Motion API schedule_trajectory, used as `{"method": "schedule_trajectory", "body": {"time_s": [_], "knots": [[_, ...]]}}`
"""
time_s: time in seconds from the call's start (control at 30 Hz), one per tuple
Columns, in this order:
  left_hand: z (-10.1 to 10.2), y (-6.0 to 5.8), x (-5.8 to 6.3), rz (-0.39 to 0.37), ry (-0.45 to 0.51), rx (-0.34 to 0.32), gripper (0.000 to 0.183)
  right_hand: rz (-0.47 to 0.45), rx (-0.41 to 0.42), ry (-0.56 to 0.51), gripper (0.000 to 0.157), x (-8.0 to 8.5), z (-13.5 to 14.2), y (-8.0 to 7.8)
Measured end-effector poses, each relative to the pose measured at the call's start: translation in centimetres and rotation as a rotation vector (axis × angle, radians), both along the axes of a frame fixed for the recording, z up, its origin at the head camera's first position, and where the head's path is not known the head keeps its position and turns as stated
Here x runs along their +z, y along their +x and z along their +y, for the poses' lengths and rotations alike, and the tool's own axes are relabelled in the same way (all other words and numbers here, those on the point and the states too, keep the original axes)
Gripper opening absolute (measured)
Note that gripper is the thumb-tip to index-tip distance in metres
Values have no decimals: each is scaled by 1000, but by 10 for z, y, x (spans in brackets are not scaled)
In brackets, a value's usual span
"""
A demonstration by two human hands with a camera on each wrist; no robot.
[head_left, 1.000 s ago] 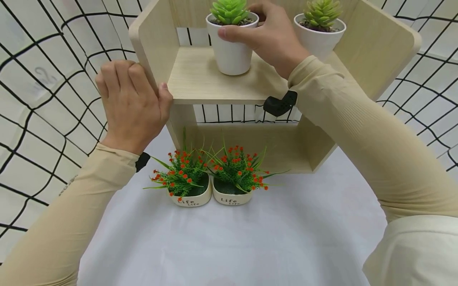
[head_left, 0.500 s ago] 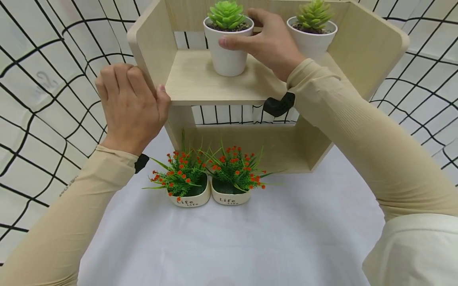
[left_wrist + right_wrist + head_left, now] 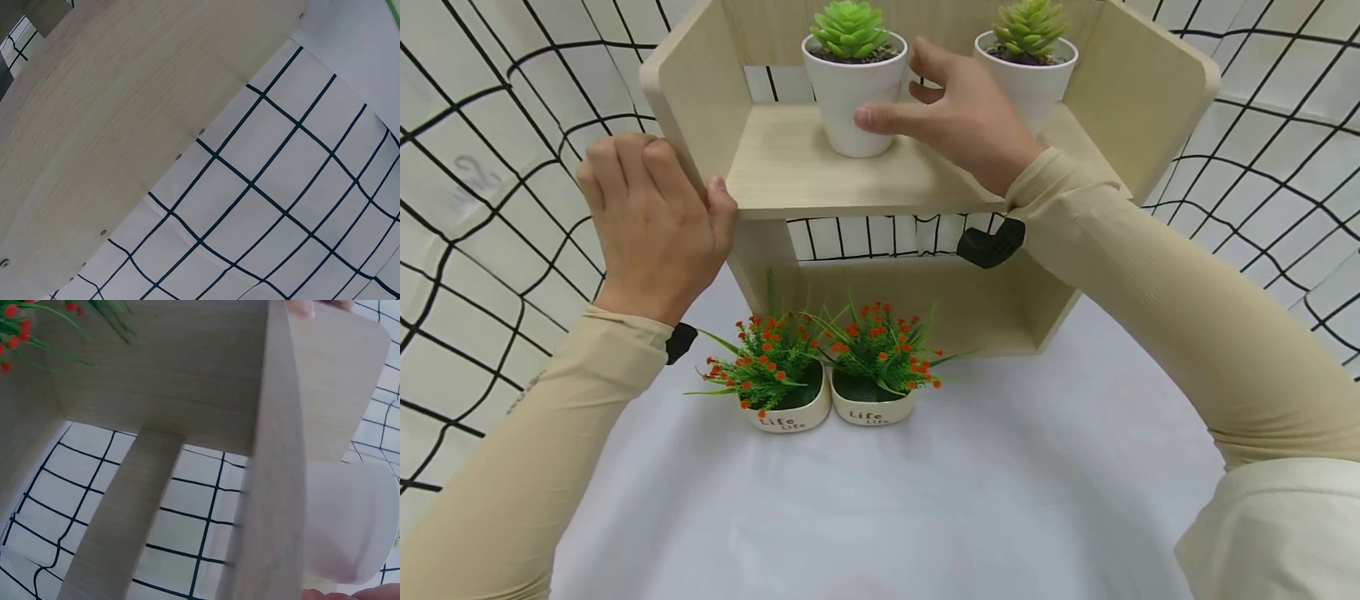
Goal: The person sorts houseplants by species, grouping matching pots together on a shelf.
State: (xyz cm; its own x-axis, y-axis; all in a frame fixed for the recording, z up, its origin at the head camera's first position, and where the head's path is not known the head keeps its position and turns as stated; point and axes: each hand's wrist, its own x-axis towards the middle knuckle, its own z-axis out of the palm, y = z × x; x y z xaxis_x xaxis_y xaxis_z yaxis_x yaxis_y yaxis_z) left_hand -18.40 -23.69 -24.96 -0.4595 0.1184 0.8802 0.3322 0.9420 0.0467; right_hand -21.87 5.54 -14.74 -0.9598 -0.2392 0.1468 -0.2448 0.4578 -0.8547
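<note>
My left hand [image 3: 651,221] grips the left side panel of a pale wooden shelf [image 3: 850,192], fingers curled and thumb at the front edge. On the upper board stands a white pot with a bright green succulent [image 3: 857,92], upright. Beside its right side is my right hand [image 3: 966,117], fingers spread and apart from the pot, its thumb in front of the pot wall; whether the thumb touches cannot be told. Behind this hand, a second white potted succulent [image 3: 1033,79] stands at the right. In the right wrist view the first pot [image 3: 350,519] shows beyond the board edge.
Two cream planters of red flowers [image 3: 786,392] [image 3: 872,392] marked "Life" stand side by side at the lower compartment's left front. A white cloth [image 3: 880,500] covers the table. Black wire grid [image 3: 482,250] surrounds the shelf.
My right hand's fingers have come away from the succulent pot, and its thumb has slid lower. The view has shifted, moving the shelf leftward in frame. My left hand keeps its hold.
</note>
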Motion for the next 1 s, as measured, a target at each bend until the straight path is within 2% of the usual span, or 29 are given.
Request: {"method": "schedule_trajectory", "body": {"time_s": [0.07, 0.17, 0.47, 0.73, 0.83, 1.0], "knots": [[1, -1, 0, 7, 10, -5, 39, 9, 15, -1, 100, -3, 2, 5], [2, -1, 0, 9, 17, -8, 39, 23, 25, -16, 105, -7, 7, 12], [3, -1, 0, -5, 16, 9, 42, 90, 50, -158, 93, -21, 24, 42], [4, -2, -1, 23, 26, -1, 44, 249, 256, -387, 77, -42, 39, 67], [4, -2, -1, 24, 31, 3, 46, 274, 294, -465, 73, -51, 43, 74], [6, -3, -2, 29, 41, 7, 47, 318, 333, -531, 69, -70, 51, 82]]}}
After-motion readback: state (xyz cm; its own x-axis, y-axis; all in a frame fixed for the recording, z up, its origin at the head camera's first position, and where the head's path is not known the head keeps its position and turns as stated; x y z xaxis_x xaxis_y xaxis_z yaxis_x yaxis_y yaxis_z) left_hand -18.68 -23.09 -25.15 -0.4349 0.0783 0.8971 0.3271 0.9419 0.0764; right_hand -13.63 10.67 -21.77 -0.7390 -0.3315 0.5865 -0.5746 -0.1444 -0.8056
